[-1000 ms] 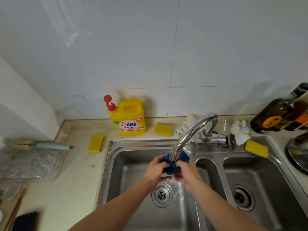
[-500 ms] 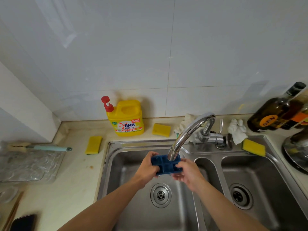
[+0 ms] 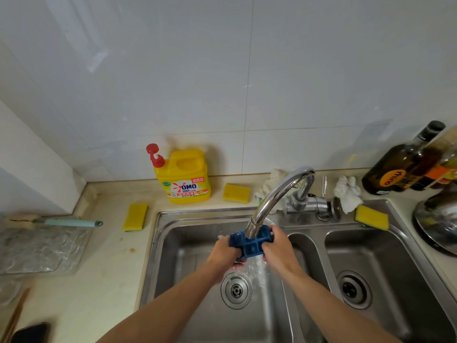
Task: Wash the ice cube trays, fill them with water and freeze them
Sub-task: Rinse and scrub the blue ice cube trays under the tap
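White-tiled wall, beige worktop (image 3: 106, 280), double steel sink (image 3: 158, 243). Blue ice cube tray (image 3: 249, 247): between the two grips, directly under the faucet (image 3: 274, 196) spout, water (image 3: 258, 271) spilling below it. Left-hand grip (image 3: 222, 253): fingers curled round the tray's left end. Right-hand grip (image 3: 278, 251): closed round its right end. Yellow detergent jug (image 3: 185, 179): beyond the grips, leftward, against the wall.

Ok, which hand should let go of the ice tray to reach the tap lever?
Right. The right hand grips the right end of the blue ice cube tray, nearest the tap lever at the back. The left hand would have to cross the spout, and can probably hold the tray alone.
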